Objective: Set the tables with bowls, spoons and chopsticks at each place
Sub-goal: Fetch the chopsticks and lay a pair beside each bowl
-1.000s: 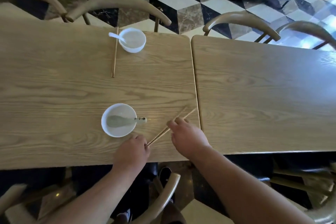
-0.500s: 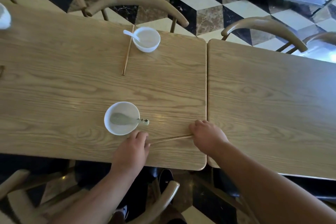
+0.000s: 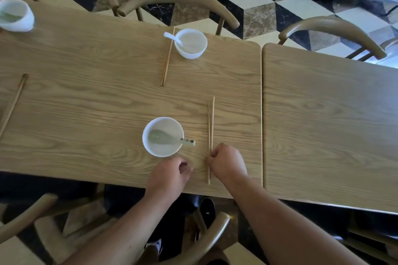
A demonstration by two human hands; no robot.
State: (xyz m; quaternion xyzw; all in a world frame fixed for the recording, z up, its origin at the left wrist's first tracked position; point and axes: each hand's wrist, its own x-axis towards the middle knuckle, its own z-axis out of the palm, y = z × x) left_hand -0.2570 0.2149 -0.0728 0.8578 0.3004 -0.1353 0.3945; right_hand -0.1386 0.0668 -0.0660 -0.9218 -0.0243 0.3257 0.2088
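Observation:
A white bowl (image 3: 163,135) with a pale spoon (image 3: 170,138) in it sits near the front edge of the left wooden table (image 3: 97,101). Just right of the bowl a pair of chopsticks (image 3: 211,122) lies straight, pointing away from me. My right hand (image 3: 227,162) is curled over their near part, fingers pinched on them. My left hand (image 3: 170,173) rests below the bowl with loosely curled fingers, holding nothing. Across the table stands a second white bowl (image 3: 190,43) with a white spoon (image 3: 172,37) and chopsticks (image 3: 168,56) to its left.
A third bowl (image 3: 15,15) is at the far left, with another chopstick pair (image 3: 13,103) on the left edge. The right table (image 3: 327,125) adjoins at a narrow gap. Curved wooden chairs (image 3: 178,0) ring both tables; one chair back (image 3: 206,241) is just below my arms.
The chopsticks swung from lying slanted and then sideways between my hands to lying straight beside the bowl. My left hand let go of them; my right hand moved in onto their near end.

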